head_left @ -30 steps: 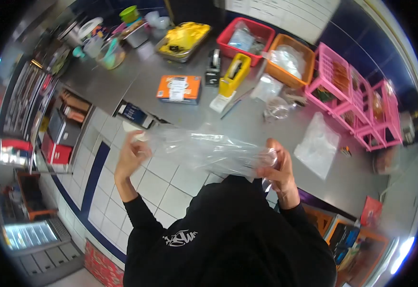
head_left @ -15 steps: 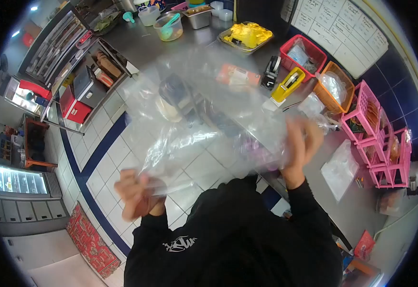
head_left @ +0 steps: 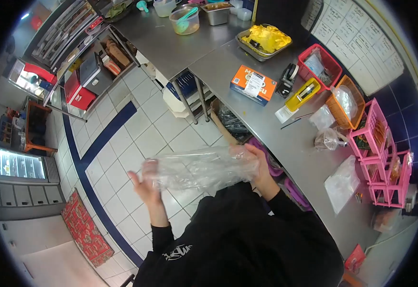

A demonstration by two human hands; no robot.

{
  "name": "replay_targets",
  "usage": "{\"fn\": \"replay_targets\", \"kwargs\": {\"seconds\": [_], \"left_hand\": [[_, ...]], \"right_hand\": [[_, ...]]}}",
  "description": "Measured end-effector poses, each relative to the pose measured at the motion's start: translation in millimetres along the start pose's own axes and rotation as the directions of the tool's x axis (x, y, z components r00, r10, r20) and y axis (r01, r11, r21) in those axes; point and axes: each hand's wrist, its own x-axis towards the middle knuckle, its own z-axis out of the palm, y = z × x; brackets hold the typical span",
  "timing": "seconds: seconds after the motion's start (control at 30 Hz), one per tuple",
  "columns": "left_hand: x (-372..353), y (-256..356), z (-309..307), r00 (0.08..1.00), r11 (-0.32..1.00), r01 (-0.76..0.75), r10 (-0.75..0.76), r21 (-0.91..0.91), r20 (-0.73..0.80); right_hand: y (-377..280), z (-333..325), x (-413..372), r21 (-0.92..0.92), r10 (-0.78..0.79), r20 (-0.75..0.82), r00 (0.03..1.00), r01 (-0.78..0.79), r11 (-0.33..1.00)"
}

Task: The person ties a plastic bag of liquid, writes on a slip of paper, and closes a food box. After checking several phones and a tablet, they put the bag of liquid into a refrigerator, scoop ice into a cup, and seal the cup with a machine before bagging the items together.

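Observation:
A clear plastic bag (head_left: 197,168) is stretched sideways between my two hands, in front of my body and above the tiled floor. My left hand (head_left: 150,189) is at the bag's left end, thumb pointing out and fingers partly blurred against the film. At the other end my right hand (head_left: 261,170) grips the bunched plastic, its fingertips partly covered by the bag. The film looks gathered into a long, narrow shape, and nothing shows inside it.
On the steel counter (head_left: 218,71) stand an orange box (head_left: 254,85), a yellow tape dispenser (head_left: 302,95), a tray of yellow food (head_left: 266,40), a red basket (head_left: 320,67) and pink racks (head_left: 381,153). A flat stack of plastic bags (head_left: 342,184) lies nearer me.
The bag was spread wide and raised, hiding part of the counter; now it is lower and gathered narrow. Both hands have come closer together, and the orange box shows fully.

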Motion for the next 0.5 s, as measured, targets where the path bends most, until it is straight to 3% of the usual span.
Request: {"fn": "replay_targets", "kwargs": {"seconds": [0.07, 0.1, 0.13, 0.17, 0.2, 0.23, 0.27, 0.3, 0.37, 0.43, 0.47, 0.5], "left_hand": [[-2.5, 15.9, 8.9, 0.994, 0.975, -0.047, 0.025, 0.217, 0.105], [-0.8, 27.7, -12.9, 0.983, 0.635, -0.079, -0.076, 0.769, 0.164], [1.1, 39.5, -34.5, 0.959, 0.035, -0.218, -0.176, 0.975, 0.221], [-9.8, 27.7, -5.0, 0.960, -0.353, -0.277, -0.138, 0.894, 0.243], [-16.2, 18.2, 11.3, 0.955, -0.688, -0.276, -0.114, 0.672, 0.275], [-21.5, 11.4, 0.1, 0.971, -0.788, -0.167, -0.026, 0.593, 0.239], [-22.1, 3.9, 9.2, 0.982, -0.696, -0.122, 0.016, 0.707, 0.186], [-24.7, -7.2, 26.6, 0.991, -0.587, -0.076, 0.042, 0.806, 0.125], [-25.4, -33.5, 47.1, 0.997, -0.392, -0.073, -0.004, 0.917, 0.078], [-18.8, -65.5, 65.7, 0.983, -0.269, -0.118, -0.168, 0.956, 0.074], [-15.7, -82.3, 85.8, 0.963, -0.207, -0.066, -0.269, 0.976, 0.009], [-12.6, -99.1, 105.9, 0.929, -0.157, -0.001, -0.366, 0.988, -0.057]], "right_hand": [[-30.1, 9.2, 13.1, -0.412, 0.015, 0.047, 0.999, 0.005, 0.911], [-49.2, 12.5, 20.7, -0.591, 0.029, 0.074, 0.997, 0.020, 0.806], [-69.5, 15.2, 29.8, -0.741, 0.045, 0.099, 0.994, 0.043, 0.670], [-89.9, 17.8, 40.8, -0.860, 0.068, 0.117, 0.991, 0.067, 0.506], [-116.1, 11.3, 70.0, -0.931, -0.143, 0.352, 0.925, 0.361, 0.044], [-144.0, 10.6, 101.3, -0.742, -0.212, 0.625, 0.751, 0.486, -0.462], [-162.6, 33.7, 109.0, -0.648, -0.310, 0.578, 0.755, 0.195, -0.736], [-178.0, 56.0, 114.4, -0.463, -0.417, 0.549, 0.724, -0.152, -0.873], [-217.1, 49.5, 155.5, -0.466, -0.407, 0.531, 0.743, -0.145, -0.873], [-242.3, 55.9, 177.3, -0.514, -0.360, 0.412, 0.837, -0.113, -0.850], [-244.7, 57.8, 180.2, -0.543, -0.324, 0.352, 0.878, -0.091, -0.835], [-244.9, 55.4, 179.0, -0.553, -0.342, 0.377, 0.861, -0.087, -0.829]]}}
